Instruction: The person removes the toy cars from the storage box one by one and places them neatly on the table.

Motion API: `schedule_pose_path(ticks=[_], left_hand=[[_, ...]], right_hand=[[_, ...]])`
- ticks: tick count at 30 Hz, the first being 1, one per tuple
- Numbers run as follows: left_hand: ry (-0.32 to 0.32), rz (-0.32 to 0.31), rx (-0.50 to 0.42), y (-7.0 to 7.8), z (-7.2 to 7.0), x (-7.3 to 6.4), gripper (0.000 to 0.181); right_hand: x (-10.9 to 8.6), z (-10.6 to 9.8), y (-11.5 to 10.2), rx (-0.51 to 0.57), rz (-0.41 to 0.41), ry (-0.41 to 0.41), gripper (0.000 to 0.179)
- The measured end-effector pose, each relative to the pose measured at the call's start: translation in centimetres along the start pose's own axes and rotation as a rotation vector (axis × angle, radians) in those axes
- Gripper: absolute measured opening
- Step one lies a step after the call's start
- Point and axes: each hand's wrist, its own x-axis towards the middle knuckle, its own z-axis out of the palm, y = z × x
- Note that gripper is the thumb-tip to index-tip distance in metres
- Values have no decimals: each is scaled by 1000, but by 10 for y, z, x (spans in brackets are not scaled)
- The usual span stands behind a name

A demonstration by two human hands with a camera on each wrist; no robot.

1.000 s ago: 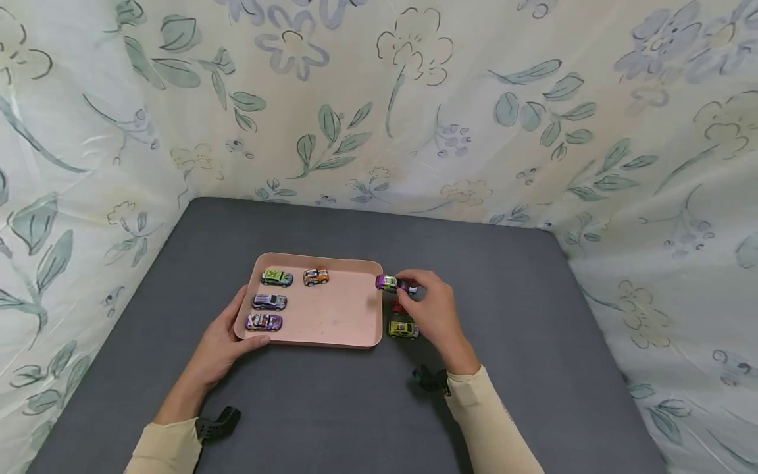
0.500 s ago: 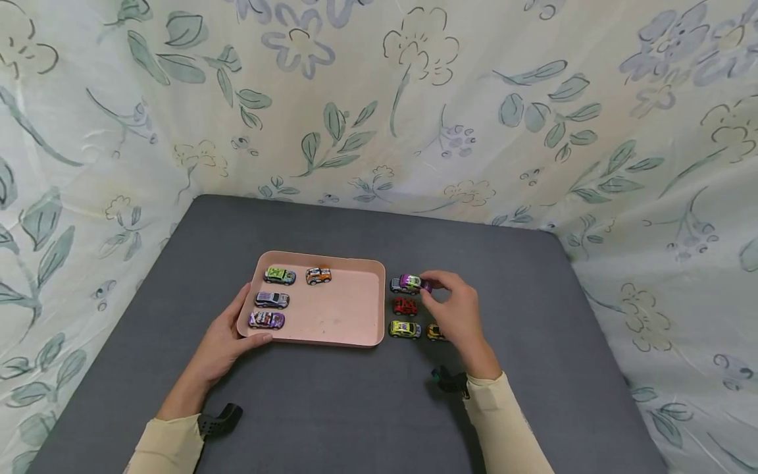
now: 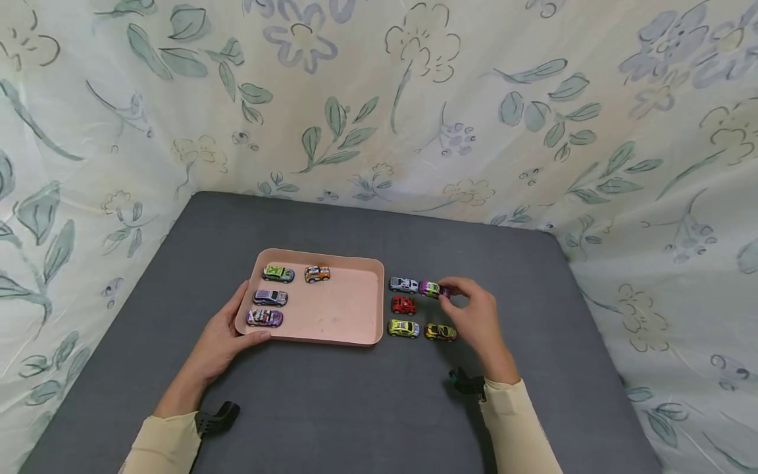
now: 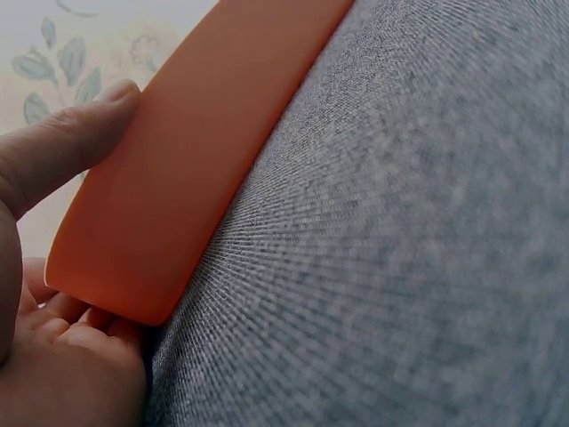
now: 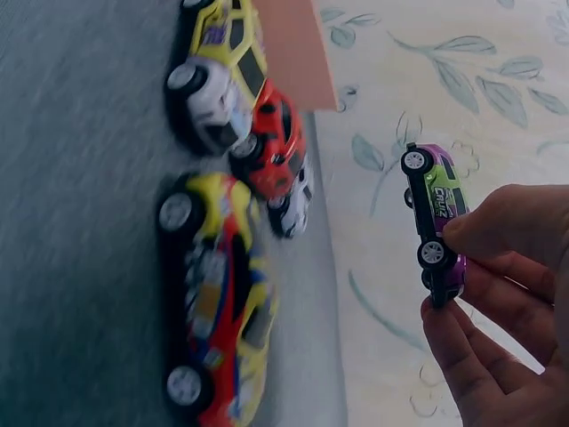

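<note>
My right hand (image 3: pixel 478 320) pinches a purple and green toy car (image 5: pixel 442 209) between thumb and fingers, to the right of a silver toy car (image 3: pixel 404 285). In the right wrist view the car hangs clear of the table. My left hand (image 3: pixel 220 340) holds the left front corner of a pink tray (image 3: pixel 355 340), with the thumb (image 4: pixel 84 133) on its rim and the other fingers by the corner. Inside the tray sit a green toy car (image 3: pixel 278 273), an orange one (image 3: pixel 317 274), a silver-purple one (image 3: pixel 270 298) and a purple-white one (image 3: pixel 264 318).
Right of the tray, a red toy car (image 3: pixel 404 305), a yellow one (image 3: pixel 403 328) and a yellow-black one (image 3: pixel 441 332) stand on the grey table (image 3: pixel 331 408). A floral curtain (image 3: pixel 355 99) hangs behind the table and along both sides.
My right hand has carried the purple and green car rightward, from the tray's right rim past the silver car. The left hand stays at the tray's corner.
</note>
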Motion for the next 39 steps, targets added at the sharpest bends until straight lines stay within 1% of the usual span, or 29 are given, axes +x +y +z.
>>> schedule_pose_path(ticks=[9, 13, 24, 34, 39], left_hand=[[1, -11, -2, 1, 0, 0, 117], [-4, -14, -10, 2, 0, 0, 117], [-7, -12, -28, 2, 0, 1, 117], [-11, -8, -42, 3, 0, 1, 117], [-14, -6, -56, 3, 0, 2, 116]], right_hand=[[-2, -2, 15, -5, 26, -34, 26], [-4, -2, 18, -9, 45, -65, 26], [-4, -2, 28, -14, 38, -153, 24], [-4, 0, 33, -37, 71, -204, 23], [-5, 1, 38, -45, 80, -214, 24]])
